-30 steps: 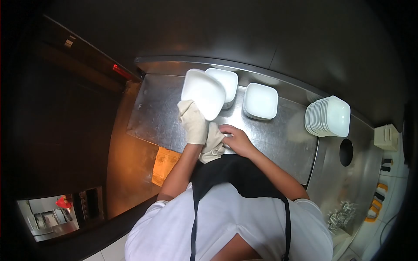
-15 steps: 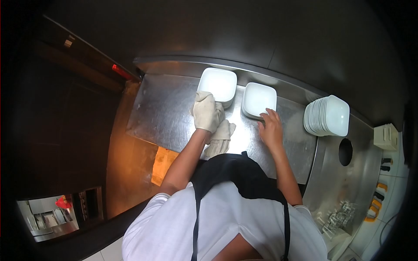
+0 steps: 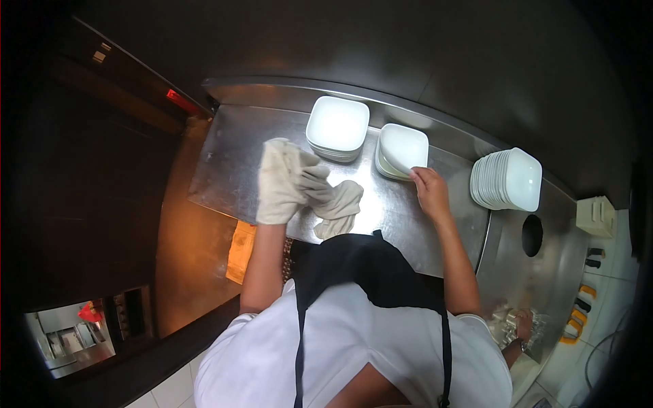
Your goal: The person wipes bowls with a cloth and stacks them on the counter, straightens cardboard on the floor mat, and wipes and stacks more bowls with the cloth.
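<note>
A beige cloth [image 3: 326,194] covers my left hand [image 3: 282,183], which holds it above the steel counter with a loose end hanging to the right. My left fingers are hidden under the fabric. With my right hand [image 3: 433,194] I pinch the near right corner of the top white square dish [image 3: 403,144] in the middle stack. That dish is tilted, its near edge lifted off the dishes below [image 3: 389,170]. To the left, a stack of white square dishes [image 3: 338,126] stands at the back of the counter, apart from my left hand.
A taller, leaning stack of white dishes [image 3: 507,179] stands at the right, near a round hole [image 3: 532,236] in the steel surface. Another person's hand [image 3: 524,325] reaches among clear glassware [image 3: 505,326] at lower right. Yellow-and-black handles [image 3: 577,325] line the right side.
My left hand has moved left with the cloth, away from the left stack. My right hand has closed on the middle stack's top dish and tilted it. Another person's hand has appeared.
</note>
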`<state>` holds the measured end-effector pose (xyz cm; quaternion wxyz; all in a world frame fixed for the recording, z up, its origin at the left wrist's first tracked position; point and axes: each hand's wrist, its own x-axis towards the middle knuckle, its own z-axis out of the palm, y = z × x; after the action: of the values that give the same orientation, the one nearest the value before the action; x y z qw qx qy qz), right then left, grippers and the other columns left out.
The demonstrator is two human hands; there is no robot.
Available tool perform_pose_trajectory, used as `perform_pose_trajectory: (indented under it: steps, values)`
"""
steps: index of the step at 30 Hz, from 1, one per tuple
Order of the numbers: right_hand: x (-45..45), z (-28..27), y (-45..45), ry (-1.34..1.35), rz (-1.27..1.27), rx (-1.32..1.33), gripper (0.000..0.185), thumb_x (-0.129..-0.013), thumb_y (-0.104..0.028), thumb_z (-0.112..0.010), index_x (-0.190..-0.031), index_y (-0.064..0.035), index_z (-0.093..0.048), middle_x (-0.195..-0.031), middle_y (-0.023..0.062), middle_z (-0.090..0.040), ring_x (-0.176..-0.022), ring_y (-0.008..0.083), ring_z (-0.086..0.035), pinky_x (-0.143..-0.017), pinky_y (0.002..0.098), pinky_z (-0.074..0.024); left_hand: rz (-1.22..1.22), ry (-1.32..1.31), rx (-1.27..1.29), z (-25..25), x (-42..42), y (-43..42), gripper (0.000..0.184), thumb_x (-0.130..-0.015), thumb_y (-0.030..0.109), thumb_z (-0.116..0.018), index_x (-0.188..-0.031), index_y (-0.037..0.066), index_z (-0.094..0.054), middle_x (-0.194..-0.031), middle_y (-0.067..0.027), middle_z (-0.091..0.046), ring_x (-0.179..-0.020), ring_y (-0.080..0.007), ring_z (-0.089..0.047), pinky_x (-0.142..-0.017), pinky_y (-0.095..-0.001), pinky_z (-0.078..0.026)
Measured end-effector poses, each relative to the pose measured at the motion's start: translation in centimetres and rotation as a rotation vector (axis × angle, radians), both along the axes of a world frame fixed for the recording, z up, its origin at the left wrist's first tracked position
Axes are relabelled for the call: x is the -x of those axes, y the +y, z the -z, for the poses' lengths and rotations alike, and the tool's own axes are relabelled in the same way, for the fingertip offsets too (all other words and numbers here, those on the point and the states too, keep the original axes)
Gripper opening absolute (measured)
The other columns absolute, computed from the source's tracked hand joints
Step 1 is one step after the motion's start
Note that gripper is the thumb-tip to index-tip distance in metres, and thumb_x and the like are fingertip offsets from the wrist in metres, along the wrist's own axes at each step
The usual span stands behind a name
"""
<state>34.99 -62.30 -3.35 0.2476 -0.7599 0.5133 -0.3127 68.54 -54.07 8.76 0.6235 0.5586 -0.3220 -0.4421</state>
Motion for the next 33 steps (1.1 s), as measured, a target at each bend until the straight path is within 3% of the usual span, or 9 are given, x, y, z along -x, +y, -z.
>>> perform_pose_trajectory:
  steps: [3,4,7,8,12,16,19,24,33]
  values:
    - [0.1,0.5,-1.0,-0.556,0.187,-0.337,0.02,-0.103,-0.019,-0.061,-0.107,-0.0023,-0.072,-0.103,0.0135,-0.073,-0.092,0.029,-0.072,-0.078,0.0404,-0.0601,-0.01,-1.795,-0.112,-0.8,-1.6,3.8,0.078,-0.091,0.058,-0.059,-0.151,0.009,-0.045,-0.15,-0.0133,-0.052,-0.139,-0.0299,-0.049,-0.118,-0.0408,-0.038]
    - [0.2,0.6,-1.3,-0.808,0.245,-0.479,0.022,-0.105,-0.02,-0.06,-0.109,-0.0012,-0.071,-0.103,0.0127,-0.073,-0.092,0.0274,-0.072,-0.077,0.0383,-0.0614,0.234,-1.778,-0.526,-1.9,-1.2,3.5,0.085,-0.089,0.049,-0.064,-0.16,0.012,-0.034,-0.163,-0.0092,-0.037,-0.152,-0.027,-0.028,-0.128,-0.0386,-0.017]
    - [0.6,-2.0,-1.2,-1.254,0.275,-0.627,0.023,-0.106,-0.019,-0.058,-0.114,0.001,-0.067,-0.105,0.0111,-0.07,-0.092,0.0227,-0.072,-0.077,0.0339,-0.0633,0.032,-1.569,-0.075,3.9,-2.3,4.4,0.077,-0.093,0.046,-0.06,-0.158,0.011,-0.037,-0.16,-0.0133,-0.04,-0.15,-0.0276,-0.034,-0.126,-0.038,-0.023]
    - [0.5,-2.9,-0.9,-1.243,0.276,-0.616,0.023,-0.106,-0.018,-0.057,-0.113,0.0011,-0.067,-0.104,0.0114,-0.07,-0.092,0.0227,-0.072,-0.078,0.0346,-0.0634,-0.075,-1.331,0.014,1.4,0.3,3.6,0.057,-0.093,0.039,-0.061,-0.142,0.01,-0.058,-0.141,-0.0143,-0.06,-0.133,-0.0286,-0.055,-0.113,-0.039,-0.041]
    - [-0.9,-6.4,1.1,-1.027,0.232,-0.453,0.019,-0.104,-0.014,-0.059,-0.109,0.0009,-0.069,-0.101,0.0124,-0.072,-0.094,0.0233,-0.071,-0.081,0.0366,-0.0624,0.334,-1.499,0.031,-4.2,4.2,-0.9,0.031,-0.093,0.029,-0.061,-0.112,0.007,-0.071,-0.106,-0.0099,-0.073,-0.102,-0.0278,-0.07,-0.089,-0.0395,-0.055]
    - [-4.5,-12.0,5.8,-0.304,-0.115,0.044,0.012,-0.096,-0.01,-0.066,-0.099,-0.0001,-0.073,-0.099,0.0134,-0.073,-0.095,0.0275,-0.071,-0.087,0.0384,-0.0586,0.251,-0.752,0.248,-3.8,5.9,-0.6,0.027,-0.097,0.028,-0.06,-0.108,0.005,-0.069,-0.1,-0.0055,-0.071,-0.097,-0.0228,-0.07,-0.084,-0.0388,-0.056]
    - [-6.7,-14.5,7.1,-0.1,-0.428,0.245,0.027,-0.078,-0.002,-0.077,-0.104,-0.0036,-0.074,-0.125,0.0164,-0.067,-0.121,0.0346,-0.062,-0.103,0.0444,-0.0502,0.203,0.709,0.107,-3.8,6.2,0.7,0.041,-0.104,0.037,-0.058,-0.127,0.004,-0.057,-0.125,-0.0108,-0.062,-0.114,-0.0174,-0.062,-0.096,-0.0332,-0.054]
    - [-8.4,-14.5,6.3,-0.466,-0.277,0.019,0.069,-0.071,-0.009,-0.087,-0.135,-0.01,-0.063,-0.16,0.0172,-0.042,-0.147,0.0358,-0.042,-0.117,0.0478,-0.0403,0.253,0.265,0.144,-4.7,3.8,1.6,0.046,-0.106,0.04,-0.056,-0.134,0.004,-0.057,-0.121,-0.0109,-0.065,-0.113,-0.018,-0.066,-0.096,-0.0318,-0.055]
    - [-10.7,-3.7,4.7,-0.229,-0.686,-0.903,0.046,-0.082,-0.023,-0.084,-0.12,-0.0007,-0.071,-0.11,0.0119,-0.075,-0.099,0.0155,-0.069,-0.092,0.0314,-0.0524,0.075,0.55,0.122,-11.0,1.1,4.1,0.052,-0.108,0.041,-0.053,-0.14,0.001,-0.055,-0.124,-0.0083,-0.067,-0.107,-0.0177,-0.067,-0.092,-0.031,-0.055]
